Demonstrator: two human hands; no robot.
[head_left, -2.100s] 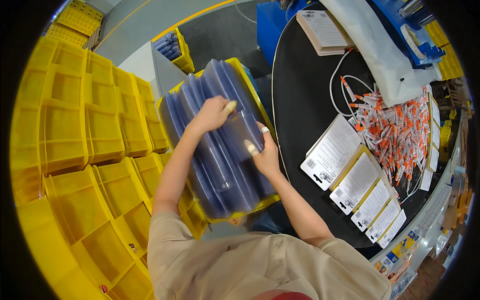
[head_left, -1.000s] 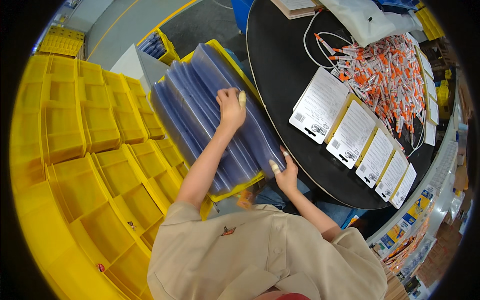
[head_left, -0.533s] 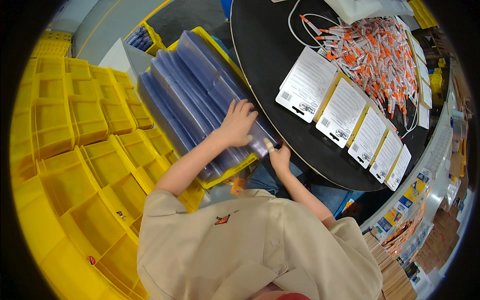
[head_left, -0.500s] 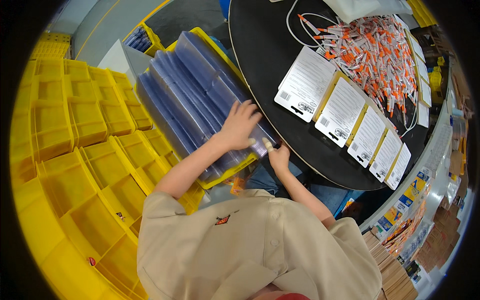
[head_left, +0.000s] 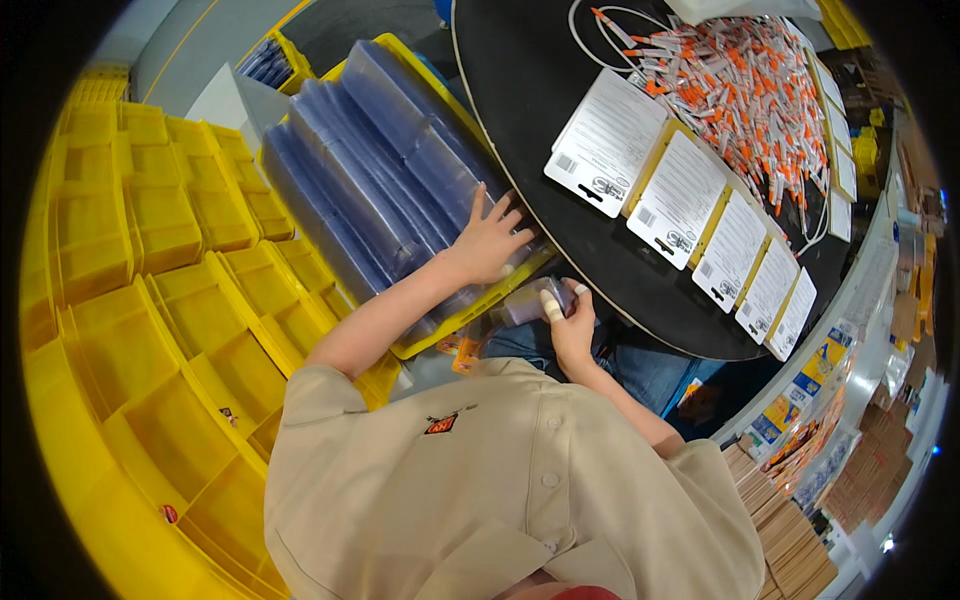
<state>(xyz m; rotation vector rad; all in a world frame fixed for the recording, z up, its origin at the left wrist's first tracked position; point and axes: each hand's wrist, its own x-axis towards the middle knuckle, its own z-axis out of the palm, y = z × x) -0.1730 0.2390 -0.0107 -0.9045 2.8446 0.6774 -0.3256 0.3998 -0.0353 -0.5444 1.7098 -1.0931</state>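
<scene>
1. Head view: left hand lies flat, grip spread apart, on stacked clear bluish plastic sleeves in a yellow bin.
2. Right hand, just right of that, has its grip clamped on one small clear plastic sleeve at the round black worktop edge.

A round black table carries a heap of orange-capped syringes beside a row of white printed cards. Empty yellow bins crowd the left, and stacked brown cartons sit lower right.

Clear trays fill a bin left of the table, cards on it.
</scene>
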